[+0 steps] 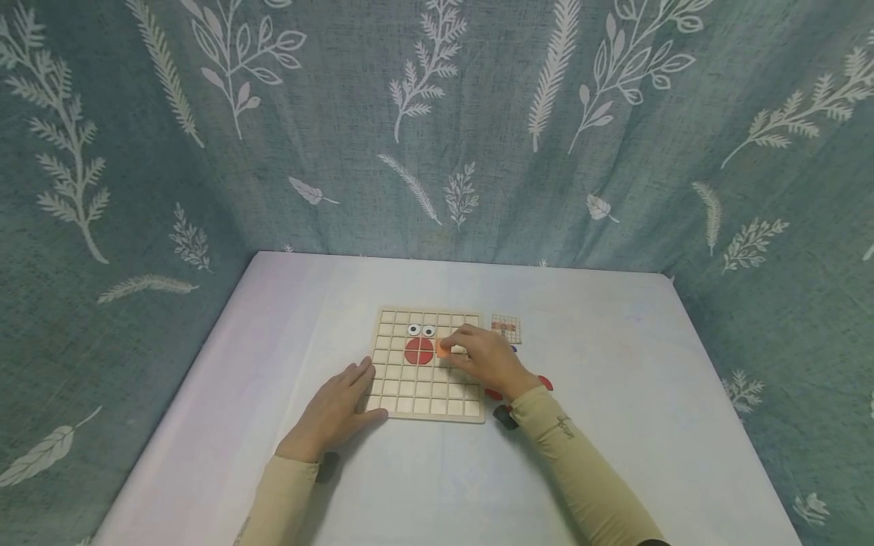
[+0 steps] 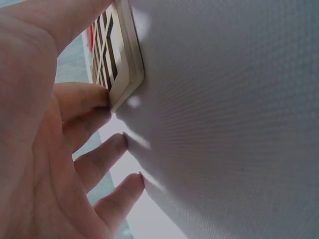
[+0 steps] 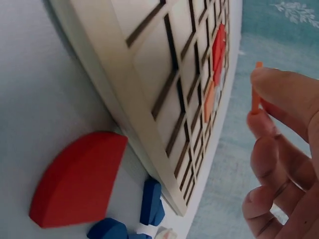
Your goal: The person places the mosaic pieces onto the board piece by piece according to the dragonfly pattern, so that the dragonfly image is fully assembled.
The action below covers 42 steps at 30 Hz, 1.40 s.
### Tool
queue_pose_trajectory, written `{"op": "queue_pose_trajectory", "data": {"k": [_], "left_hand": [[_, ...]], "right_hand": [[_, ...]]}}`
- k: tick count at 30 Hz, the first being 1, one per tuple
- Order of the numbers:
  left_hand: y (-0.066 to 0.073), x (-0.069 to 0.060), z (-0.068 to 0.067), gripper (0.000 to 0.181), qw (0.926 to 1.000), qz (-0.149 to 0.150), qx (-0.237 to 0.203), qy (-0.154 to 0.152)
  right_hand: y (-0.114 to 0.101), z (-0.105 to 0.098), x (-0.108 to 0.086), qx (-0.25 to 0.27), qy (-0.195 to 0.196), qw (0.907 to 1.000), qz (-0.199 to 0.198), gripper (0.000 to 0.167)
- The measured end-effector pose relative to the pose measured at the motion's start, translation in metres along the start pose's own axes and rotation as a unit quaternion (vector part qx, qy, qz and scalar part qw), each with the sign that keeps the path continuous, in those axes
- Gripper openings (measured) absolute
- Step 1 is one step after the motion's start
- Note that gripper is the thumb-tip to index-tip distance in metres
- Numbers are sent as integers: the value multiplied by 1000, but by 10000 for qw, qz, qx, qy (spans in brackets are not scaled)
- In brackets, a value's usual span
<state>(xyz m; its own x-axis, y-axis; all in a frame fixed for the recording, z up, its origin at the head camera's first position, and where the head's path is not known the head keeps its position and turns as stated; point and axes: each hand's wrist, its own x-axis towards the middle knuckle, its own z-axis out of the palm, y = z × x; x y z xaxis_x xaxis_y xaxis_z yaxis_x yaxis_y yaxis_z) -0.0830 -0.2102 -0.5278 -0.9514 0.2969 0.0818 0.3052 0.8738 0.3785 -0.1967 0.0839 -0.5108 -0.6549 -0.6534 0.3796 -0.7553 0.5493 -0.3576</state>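
A square wooden grid board [image 1: 426, 417] lies on the table, with two white eye pieces [image 1: 421, 331] and a red disc of quarter pieces [image 1: 413, 351] in its cells. My right hand [image 1: 493, 360] is over the board, just right of the red disc. In the right wrist view, thumb and index finger pinch a thin orange piece [image 3: 255, 92] on edge, above the board. Another orange piece [image 3: 209, 102] lies in a cell beside the red ones. My left hand [image 1: 336, 409] rests at the board's near left corner, its fingers loosely spread and touching the edge.
A small pattern card [image 1: 506, 327] lies right of the board. Loose red quarter pieces [image 3: 82, 181], blue pieces [image 3: 149, 201] and a dark piece [image 1: 506, 417] lie near the board's right side, partly hidden under the right forearm. Patterned curtains [image 1: 437, 189] stand around the white table [image 1: 601, 341].
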Motion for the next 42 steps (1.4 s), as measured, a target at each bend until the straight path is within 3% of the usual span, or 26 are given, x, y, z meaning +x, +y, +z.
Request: {"op": "queue_pose_trajectory", "data": {"k": [6,17,23,31,42], "left_hand": [[-2,-2,1,81,9999,86,63,108],[-1,-1,1,83,10000,4,56,-21],[-1,-1,1,82,9998,109,129,88],[-2,-1,2,84,9999,40,110,-12],[-3,-1,2,85,10000,-25,29,-38]], "right_hand": [[1,8,3,-324,-137,9994,3,10],[1,15,4,-345,-583,9976,159,10],[0,15,4,-435,-619,9969,206,8],[-2,16,4,-423,-638,9968,243,7],[-6,13,7,-406,-945,9932,541,7]]}}
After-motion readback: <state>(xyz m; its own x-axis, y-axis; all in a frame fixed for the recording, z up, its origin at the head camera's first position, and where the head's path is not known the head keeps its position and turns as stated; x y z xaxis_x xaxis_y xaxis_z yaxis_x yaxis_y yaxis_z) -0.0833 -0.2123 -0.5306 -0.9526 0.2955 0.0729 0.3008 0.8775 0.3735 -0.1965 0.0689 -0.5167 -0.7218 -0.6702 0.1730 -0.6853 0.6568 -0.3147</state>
